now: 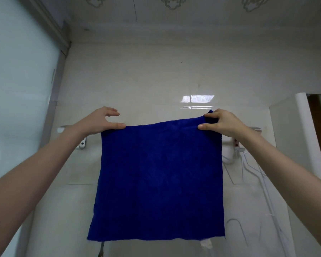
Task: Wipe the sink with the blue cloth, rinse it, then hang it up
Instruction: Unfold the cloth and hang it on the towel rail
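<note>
Counting one blue cloth (159, 180), spread flat at centre frame, its top edge over one towel rail (63, 129) on the tiled wall (156, 75). I see two hands: left hand (100, 120) fingers spread, thumb tip touching the cloth's upper left corner; right hand (219, 123) pinching the upper right corner. Wire hangers (248, 164) at right, count unclear

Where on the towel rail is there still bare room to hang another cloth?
Little shows. The blue cloth covers the rail's middle, both hands at its top corners. A short bare stretch lies between the left bracket and the cloth. By the right bracket it is crowded: white wire hangers hang there.
</note>
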